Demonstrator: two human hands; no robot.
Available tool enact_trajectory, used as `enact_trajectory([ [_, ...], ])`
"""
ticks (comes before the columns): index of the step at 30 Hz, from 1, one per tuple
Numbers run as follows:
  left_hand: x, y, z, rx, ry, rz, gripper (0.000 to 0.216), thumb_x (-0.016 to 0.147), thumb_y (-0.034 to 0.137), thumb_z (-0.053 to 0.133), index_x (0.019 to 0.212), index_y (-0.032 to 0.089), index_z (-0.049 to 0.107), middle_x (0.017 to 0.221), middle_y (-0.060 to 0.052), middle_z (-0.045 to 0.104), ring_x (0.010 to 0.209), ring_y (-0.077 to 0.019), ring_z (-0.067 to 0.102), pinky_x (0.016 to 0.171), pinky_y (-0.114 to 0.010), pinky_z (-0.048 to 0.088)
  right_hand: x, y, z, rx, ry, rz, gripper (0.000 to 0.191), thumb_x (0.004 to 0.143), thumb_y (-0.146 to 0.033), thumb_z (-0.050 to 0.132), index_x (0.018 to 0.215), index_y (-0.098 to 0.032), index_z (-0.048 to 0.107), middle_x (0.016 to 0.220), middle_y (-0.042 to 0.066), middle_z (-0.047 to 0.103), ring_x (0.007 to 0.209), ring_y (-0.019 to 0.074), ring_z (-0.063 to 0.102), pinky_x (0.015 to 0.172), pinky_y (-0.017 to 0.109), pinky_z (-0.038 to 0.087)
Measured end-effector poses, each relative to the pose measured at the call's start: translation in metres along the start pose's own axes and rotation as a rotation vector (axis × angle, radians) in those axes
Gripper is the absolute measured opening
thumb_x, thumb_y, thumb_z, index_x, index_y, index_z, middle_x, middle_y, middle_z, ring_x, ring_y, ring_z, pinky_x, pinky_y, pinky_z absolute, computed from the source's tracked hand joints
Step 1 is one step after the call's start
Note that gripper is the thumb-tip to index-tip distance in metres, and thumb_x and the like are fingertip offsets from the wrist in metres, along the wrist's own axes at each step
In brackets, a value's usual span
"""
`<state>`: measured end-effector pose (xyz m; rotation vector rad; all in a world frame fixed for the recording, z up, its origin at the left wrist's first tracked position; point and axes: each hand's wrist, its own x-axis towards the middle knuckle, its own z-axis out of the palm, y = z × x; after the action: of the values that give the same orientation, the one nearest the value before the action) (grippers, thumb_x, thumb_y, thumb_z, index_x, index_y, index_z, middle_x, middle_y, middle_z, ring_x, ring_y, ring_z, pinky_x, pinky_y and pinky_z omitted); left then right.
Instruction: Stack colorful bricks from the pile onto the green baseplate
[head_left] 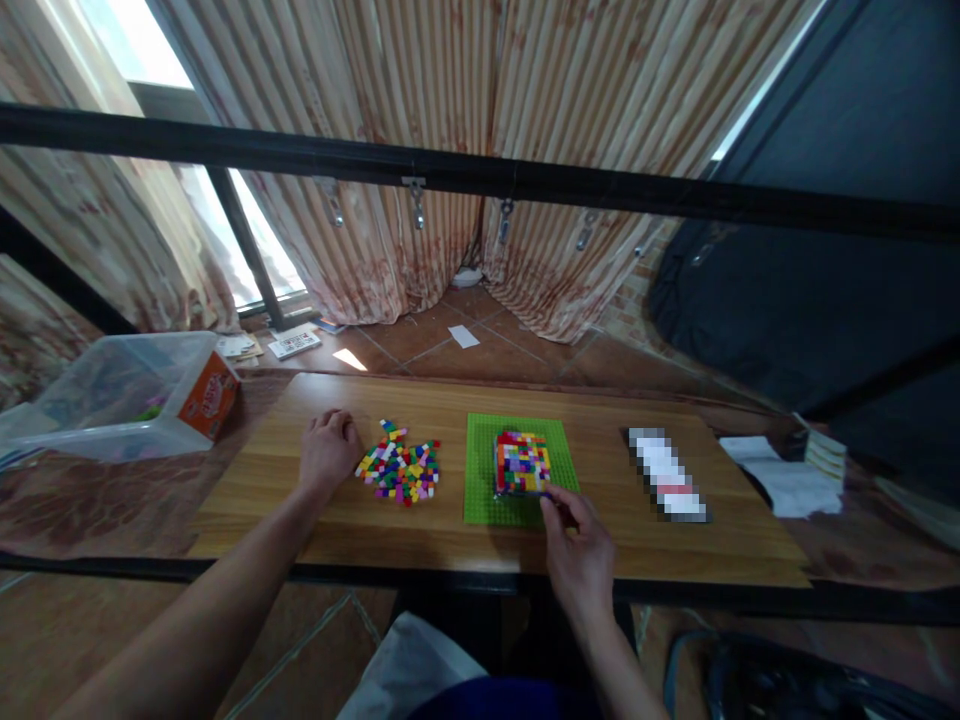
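- Curtains [420, 110]: striped, floral print, hang across the back; bright window gaps at left.
- Dark blue cover [840, 130]: big, upper right, contents hidden.
- Wooden tabletop [600, 550]: light brown, spans the middle, carries both hands' work.
- Black bar [450, 166]: crosses the whole view above the tabletop, metal clips [418, 205] hanging off it.
- Clear plastic bin [124, 400]: left of the tabletop, orange label [208, 397] on its side; small green and pink bits inside, too blurry to name.
- White papers [780, 475]: beyond the tabletop's right end.
- Green baseplate [480, 500]: flat on the tabletop, right of centre, studs up.
- Right hand [580, 555]: at the baseplate's near right side, thumb and index narrow, tips at the build's near right corner; cannot tell if a brick is between them.
- Left hand [328, 450]: on the tabletop just left of the pile, fingers curled loosely; cannot tell if anything's inside.
- Pixelated item [669, 477]: right part of the tabletop, dark edges, content masked.
- Loose brick pile [401, 468]: mixed colours, spread between left hand and baseplate.
- Brick build [523, 462]: multicoloured, sits mid-baseplate, red and orange along its left edge.
- White sheet [463, 336]: on the tiled floor behind the tabletop.
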<state>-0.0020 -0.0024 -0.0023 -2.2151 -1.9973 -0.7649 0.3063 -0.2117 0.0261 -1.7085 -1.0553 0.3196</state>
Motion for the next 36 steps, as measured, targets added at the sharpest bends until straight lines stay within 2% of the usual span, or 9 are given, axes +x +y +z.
enact_trajectory([
  [4,0.000,0.000,0.001,0.000,0.009,0.000,0.030,0.086,0.023,0.041,0.099,0.017,0.068,0.109,-0.012,0.067,0.103,-0.0281,0.058,0.096,-0.041,0.044,0.013,0.010,-0.008,-0.008,0.069,0.056,0.032,0.085,-0.043,0.058,0.098,-0.018,0.073,0.099,0.011,0.072,0.084,0.0209,0.065,0.074,0.035,0.050],
  [11,0.000,0.002,-0.002,-0.020,-0.004,-0.003,0.030,0.085,0.022,0.041,0.098,0.017,0.068,0.110,-0.013,0.067,0.105,-0.0286,0.058,0.098,-0.043,0.044,0.024,0.011,-0.003,0.002,0.114,0.133,0.036,0.079,-0.044,0.062,0.097,-0.015,0.072,0.090,0.011,0.073,0.076,0.0210,0.065,0.072,0.035,0.050],
  [17,0.000,0.004,-0.002,-0.029,-0.014,-0.020,0.030,0.086,0.022,0.041,0.098,0.017,0.068,0.111,-0.013,0.067,0.106,-0.0279,0.058,0.099,-0.042,0.043,0.033,0.006,0.002,-0.034,0.105,0.105,0.034,0.078,-0.046,0.062,0.090,-0.016,0.072,0.081,0.009,0.072,0.066,0.0189,0.061,0.065,0.033,0.047],
  [26,0.000,0.002,0.000,-0.030,-0.015,-0.024,0.032,0.086,0.024,0.041,0.101,0.017,0.068,0.115,-0.013,0.066,0.107,-0.0281,0.057,0.101,-0.042,0.042,0.036,0.014,0.009,-0.075,0.076,0.022,0.030,0.081,-0.042,0.060,0.090,-0.017,0.072,0.088,0.010,0.073,0.076,0.0211,0.063,0.074,0.036,0.048],
  [36,0.000,0.002,-0.001,-0.036,-0.021,-0.031,0.032,0.086,0.023,0.041,0.102,0.017,0.068,0.113,-0.013,0.066,0.108,-0.0289,0.057,0.100,-0.043,0.042,0.038,0.018,0.012,-0.090,0.061,-0.026,0.028,0.082,-0.040,0.059,0.087,-0.016,0.073,0.088,0.010,0.073,0.080,0.0222,0.065,0.075,0.037,0.049],
])
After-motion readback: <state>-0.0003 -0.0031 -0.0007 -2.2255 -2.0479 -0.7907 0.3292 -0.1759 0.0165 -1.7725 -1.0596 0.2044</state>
